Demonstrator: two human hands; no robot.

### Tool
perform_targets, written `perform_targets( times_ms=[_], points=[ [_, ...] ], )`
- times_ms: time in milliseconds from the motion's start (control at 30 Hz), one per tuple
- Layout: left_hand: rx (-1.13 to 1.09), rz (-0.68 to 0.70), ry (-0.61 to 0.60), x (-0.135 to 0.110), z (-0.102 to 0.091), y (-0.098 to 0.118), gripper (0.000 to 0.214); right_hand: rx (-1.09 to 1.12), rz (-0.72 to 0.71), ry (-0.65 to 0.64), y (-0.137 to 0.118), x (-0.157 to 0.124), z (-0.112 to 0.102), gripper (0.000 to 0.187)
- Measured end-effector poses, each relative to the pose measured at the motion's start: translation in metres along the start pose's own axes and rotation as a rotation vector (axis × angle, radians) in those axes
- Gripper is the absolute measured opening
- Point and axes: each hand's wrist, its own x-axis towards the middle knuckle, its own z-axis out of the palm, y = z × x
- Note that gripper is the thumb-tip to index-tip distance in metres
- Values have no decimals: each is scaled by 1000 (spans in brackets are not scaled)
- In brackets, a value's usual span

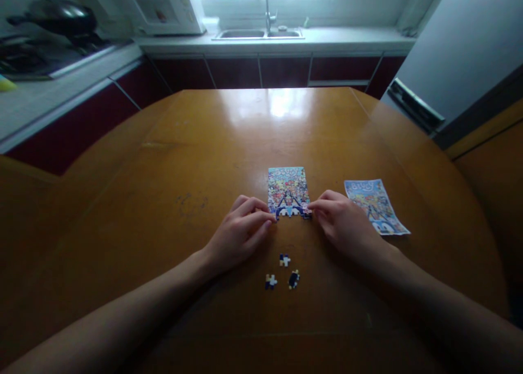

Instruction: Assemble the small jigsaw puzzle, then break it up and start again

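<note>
A small colourful jigsaw puzzle (288,191) lies on the wooden table (204,145), its bottom row ragged. My left hand (241,231) rests with curled fingers, fingertips touching the puzzle's lower left corner. My right hand (341,219) has its fingers pressed together at the puzzle's lower right corner, pinching a small puzzle piece (307,211) against the edge. Three loose puzzle pieces (285,260) lie on the table between my wrists, nearer to me.
A printed reference picture (376,205) of the puzzle lies to the right of my right hand. Beyond the table run a kitchen counter with a sink (258,34), a microwave (167,9), and a wok (61,16) on a hob at left.
</note>
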Motion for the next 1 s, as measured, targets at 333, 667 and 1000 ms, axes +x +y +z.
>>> perform_targets(
  times_ms=[333, 667, 1000],
  points=[
    [-3, -1, -2, 0, -1, 2, 17, -189, 23, -46, -17, -10, 2, 16],
    [0, 3, -4, 1, 0, 1, 16, -156, -14, -22, -12, -7, 5, 16],
    [9, -4, -4, 2, -1, 2, 17, -226, 34, 57, -17, -1, 19, 13]
  ],
)
